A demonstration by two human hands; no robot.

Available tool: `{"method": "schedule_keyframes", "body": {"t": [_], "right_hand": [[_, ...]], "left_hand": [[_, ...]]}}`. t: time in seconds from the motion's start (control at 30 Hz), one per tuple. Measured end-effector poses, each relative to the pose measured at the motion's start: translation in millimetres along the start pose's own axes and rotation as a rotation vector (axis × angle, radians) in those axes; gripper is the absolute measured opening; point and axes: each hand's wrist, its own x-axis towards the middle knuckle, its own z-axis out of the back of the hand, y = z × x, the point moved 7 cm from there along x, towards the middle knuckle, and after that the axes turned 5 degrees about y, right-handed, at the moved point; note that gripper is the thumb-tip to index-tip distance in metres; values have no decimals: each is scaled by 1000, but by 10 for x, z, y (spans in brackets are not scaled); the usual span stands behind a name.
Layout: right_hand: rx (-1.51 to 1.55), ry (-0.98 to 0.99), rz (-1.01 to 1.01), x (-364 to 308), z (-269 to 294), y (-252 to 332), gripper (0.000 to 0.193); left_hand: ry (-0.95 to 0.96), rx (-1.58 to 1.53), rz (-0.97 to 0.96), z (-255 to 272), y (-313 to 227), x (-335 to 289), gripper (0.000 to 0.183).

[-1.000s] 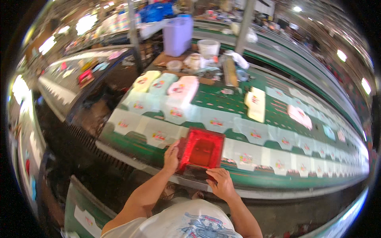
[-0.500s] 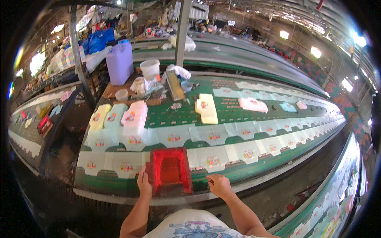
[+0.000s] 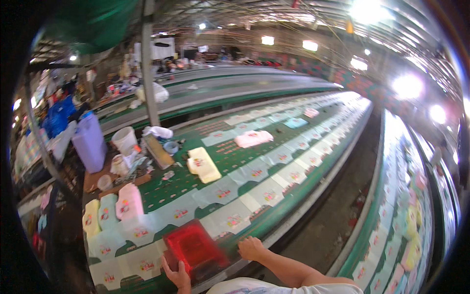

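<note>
A red screen-printing frame (image 3: 196, 247), smeared by motion, lies over the near row of printed cloth pieces at the table's front edge. My left hand (image 3: 177, 275) is at its left side, thumb and fingers apart; whether it touches the frame I cannot tell. To the right of the frame, over the table's green edge, my right hand (image 3: 252, 249) has its fingers curled in; anything inside them is hidden. Beside the frame lies a pale printed cloth piece (image 3: 231, 221), one of several in rows along the green table (image 3: 169, 188).
A pink cloth stack (image 3: 129, 205) and a yellow stack (image 3: 203, 165) sit on the table. Farther left stand a purple jerrycan (image 3: 89, 142) and a white bucket (image 3: 124, 139). A metal post (image 3: 149, 68) rises behind. Another long table (image 3: 372, 235) runs along the right.
My view has swung to the right, bringing in more of the right-hand table. The red frame now looks blurred. My left hand's thumb and fingers are spread; my right hand stays curled.
</note>
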Motion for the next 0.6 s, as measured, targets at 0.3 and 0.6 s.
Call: {"method": "schedule_keyframes", "body": {"t": [0.3,0.6], "right_hand": [[-67,-37,14,-114,-92,114,44],[-75,-24,-27,-99,-73,131,50]], "left_hand": [[5,12,34,-34,24,46,85],[42,73,59,-89,-166,33,83]]}}
